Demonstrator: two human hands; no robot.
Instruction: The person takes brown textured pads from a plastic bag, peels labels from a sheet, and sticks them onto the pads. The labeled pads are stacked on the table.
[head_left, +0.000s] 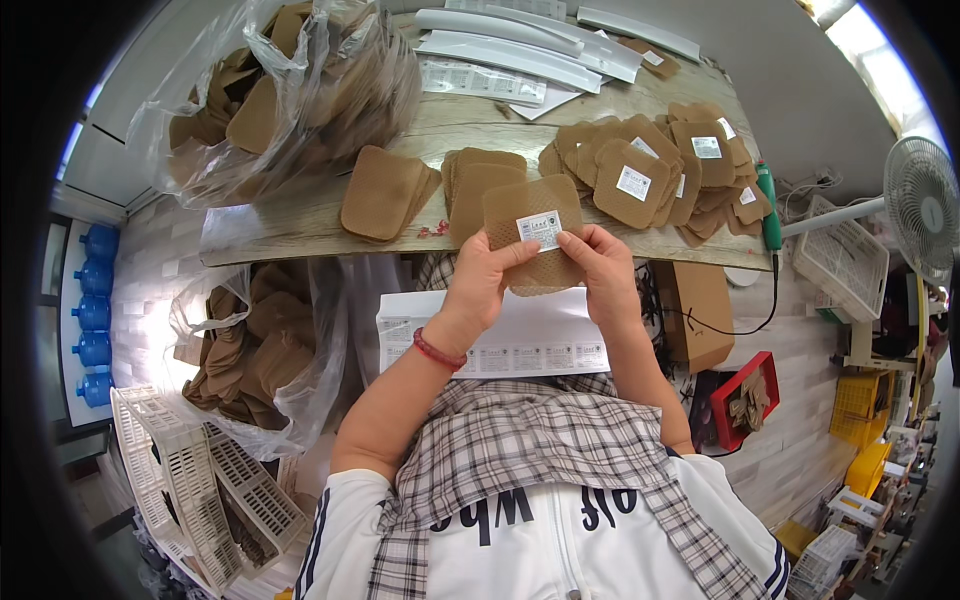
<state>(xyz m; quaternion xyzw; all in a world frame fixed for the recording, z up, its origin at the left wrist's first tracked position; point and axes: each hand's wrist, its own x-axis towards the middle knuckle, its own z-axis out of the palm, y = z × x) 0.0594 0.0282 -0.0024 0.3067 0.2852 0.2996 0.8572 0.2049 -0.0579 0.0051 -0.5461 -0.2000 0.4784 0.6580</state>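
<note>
A brown, rounded-corner mesh pad [530, 198] is held up by both hands over the table's near edge. A white printed label [541, 226] lies on its face. My left hand [480, 278] grips the pad's lower left side, thumb at the label's lower edge. Opposite it, my right hand [606, 268] pinches the lower right, its thumb on the label's right corner. The fingers behind the pad are hidden. Across my lap lies a white label sheet [490, 338]. Plain brown pads [382, 192] are stacked left of my hands; labelled pads [632, 182] are heaped to the right.
Clear plastic bags of brown pads sit on the table [290, 110] and below it [255, 340]. Curled white sheets [520, 50] lie at the back. A green-handled corded tool [768, 205] hangs at the right edge, near a fan [920, 205]. White crates [185, 490] stand lower left.
</note>
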